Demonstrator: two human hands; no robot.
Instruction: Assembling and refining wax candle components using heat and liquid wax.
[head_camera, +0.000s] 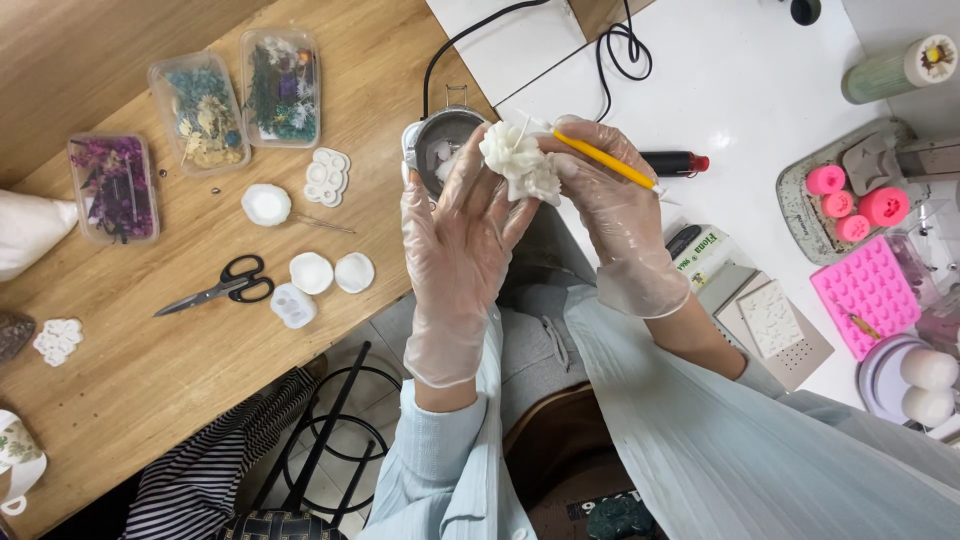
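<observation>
Bright, even light; soft shadows, sharp focus.

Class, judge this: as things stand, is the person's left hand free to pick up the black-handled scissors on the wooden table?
Probably not yet: the left hand is cradling the white flower piece. The scissors lie uncovered on the wooden table, with nothing between.

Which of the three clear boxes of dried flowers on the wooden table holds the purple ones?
The leftmost box, set apart near the table's left edge. The other two, side by side farther back, hold mostly teal, cream and green flowers.
</observation>
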